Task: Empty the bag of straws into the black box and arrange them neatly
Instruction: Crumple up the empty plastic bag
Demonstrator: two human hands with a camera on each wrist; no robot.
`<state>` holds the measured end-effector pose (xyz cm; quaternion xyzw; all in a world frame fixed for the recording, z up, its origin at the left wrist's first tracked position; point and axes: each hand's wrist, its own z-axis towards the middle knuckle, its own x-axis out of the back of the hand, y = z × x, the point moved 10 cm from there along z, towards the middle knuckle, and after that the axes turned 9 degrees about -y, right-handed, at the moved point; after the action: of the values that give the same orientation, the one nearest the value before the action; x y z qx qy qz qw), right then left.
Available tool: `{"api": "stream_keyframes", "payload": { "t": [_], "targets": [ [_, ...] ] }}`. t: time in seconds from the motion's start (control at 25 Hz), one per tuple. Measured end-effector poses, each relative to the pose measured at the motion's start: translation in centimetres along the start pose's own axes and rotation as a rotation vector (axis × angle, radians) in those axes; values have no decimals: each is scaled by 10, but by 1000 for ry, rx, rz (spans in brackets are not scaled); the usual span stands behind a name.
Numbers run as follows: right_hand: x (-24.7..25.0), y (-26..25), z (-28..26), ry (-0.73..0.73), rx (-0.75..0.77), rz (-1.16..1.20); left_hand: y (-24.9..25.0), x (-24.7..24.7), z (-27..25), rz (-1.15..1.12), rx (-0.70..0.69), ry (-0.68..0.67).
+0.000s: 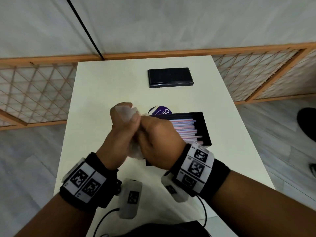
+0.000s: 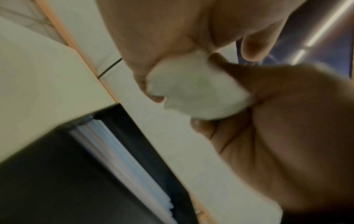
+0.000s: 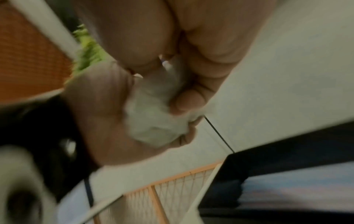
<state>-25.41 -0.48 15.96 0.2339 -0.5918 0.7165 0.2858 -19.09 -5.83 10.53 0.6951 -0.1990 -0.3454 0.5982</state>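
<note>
A crumpled translucent bag (image 1: 127, 111) is gripped between the left hand (image 1: 119, 132) and the right hand (image 1: 155, 139), the fingers of both curled tightly round it and pressed together above a white table (image 1: 102, 86). Just to the right of the fingers, the black box (image 1: 204, 127) is seen on the table, with pink, blue and white straws (image 1: 185, 129) laid side by side inside. A purple printed label (image 1: 162, 111) lies just beyond the knuckles, against the box's far edge. Well beyond the fingers, a black lid (image 1: 170, 76) rests flat. Behind the table, an orange-framed lattice screen (image 1: 34, 89) and a pale wall are visible; grey flooring lies at both sides.
</note>
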Motion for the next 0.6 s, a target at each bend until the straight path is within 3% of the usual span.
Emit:
{"api": "stream_keyframes", "payload": {
  "t": [0.12,0.24,0.32,0.4,0.48,0.6],
  "targets": [
    [-17,11,5,-105,-86,105,4,-21,-17,338,-88,-310],
    [-32,33,4,-162,-302,270,-7,-25,-25,299,34,-473],
    [-42,40,2,-158,-403,313,-14,-7,-26,423,89,-412],
    [-36,36,-1,-72,-392,217,-15,13,-28,686,131,-312],
    [-28,13,-5,6,-271,66,-9,39,-31,889,161,-203],
    [-42,-25,-13,-130,-108,-112,-3,45,-38,848,139,-235]
  ]
}}
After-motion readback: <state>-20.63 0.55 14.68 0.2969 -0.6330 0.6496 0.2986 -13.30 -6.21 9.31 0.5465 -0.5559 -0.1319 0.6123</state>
